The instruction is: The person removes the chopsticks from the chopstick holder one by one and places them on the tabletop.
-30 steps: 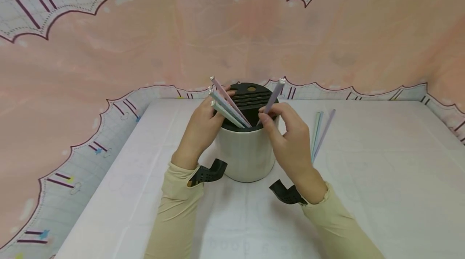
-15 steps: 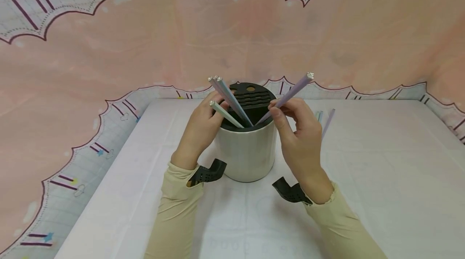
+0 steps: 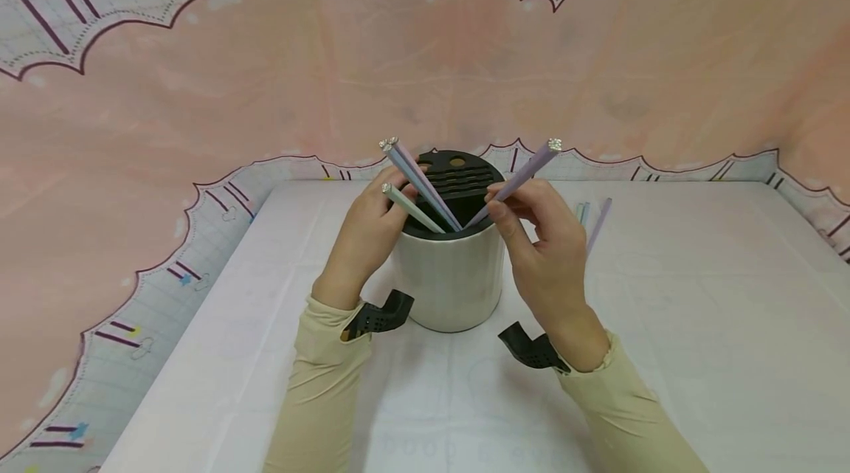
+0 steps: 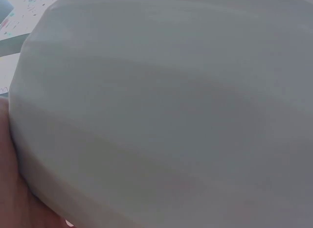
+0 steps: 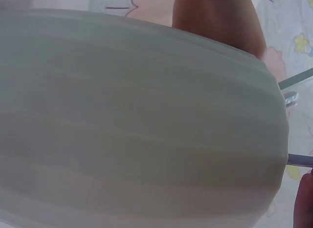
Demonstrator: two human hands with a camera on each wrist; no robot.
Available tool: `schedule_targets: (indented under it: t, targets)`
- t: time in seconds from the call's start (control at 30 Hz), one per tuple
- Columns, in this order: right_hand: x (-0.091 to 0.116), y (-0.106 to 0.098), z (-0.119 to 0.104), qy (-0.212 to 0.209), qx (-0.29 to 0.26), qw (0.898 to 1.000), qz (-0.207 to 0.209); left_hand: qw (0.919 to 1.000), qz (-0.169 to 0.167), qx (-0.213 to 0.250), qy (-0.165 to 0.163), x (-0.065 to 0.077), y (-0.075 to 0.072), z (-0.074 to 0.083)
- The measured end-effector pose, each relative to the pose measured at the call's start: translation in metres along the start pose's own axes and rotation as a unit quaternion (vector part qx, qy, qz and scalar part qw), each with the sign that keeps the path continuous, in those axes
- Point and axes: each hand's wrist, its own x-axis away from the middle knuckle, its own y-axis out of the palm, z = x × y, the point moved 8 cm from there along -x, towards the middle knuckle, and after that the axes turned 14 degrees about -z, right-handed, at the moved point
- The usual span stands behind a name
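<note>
From the head camera, the white holder (image 3: 450, 277) stands mid-tabletop (image 3: 664, 325), nearer the far edge. The left hand (image 3: 367, 237) curls around three sticks (image 3: 420, 189); the right hand (image 3: 541, 248) pinches a purple stick (image 3: 514, 181) angled into it. Both wrist cameras show only the holder's wall (image 4: 166, 115) (image 5: 137, 120). A sideways pull could tip it.

The right hand (image 3: 544, 251) now tilts its purple chopstick (image 3: 514, 181) out to the right, top end beyond the holder (image 3: 451, 281) rim, where a second ago it stood steeper; since half a second ago it sits slightly lower.
</note>
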Motion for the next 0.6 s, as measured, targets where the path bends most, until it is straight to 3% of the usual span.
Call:
schedule_targets:
  t: [0.6]
  targets:
    - [-0.0043,0.005,-0.0006,-0.009,0.023,1.0,-0.018,0.9997,-0.006,0.024,0.001,-0.0056,-0.0022,-0.0031]
